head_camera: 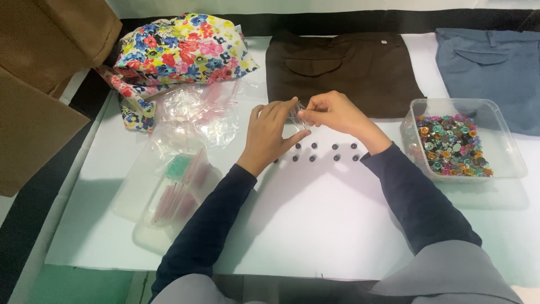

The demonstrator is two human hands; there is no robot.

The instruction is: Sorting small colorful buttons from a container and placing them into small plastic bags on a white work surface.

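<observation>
While both hands (301, 121) pinch, perhaps, a bag (296, 112).

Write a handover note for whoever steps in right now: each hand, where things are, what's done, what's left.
Left hand and right hand together pinch a small clear bag above the white sheet.
Small dark buttons lie in two rows under the hands, not bagged.
Clear tub of coloured buttons at right; a tub of empty bags at left.
Whether the held bag is filled: cannot tell.
</observation>
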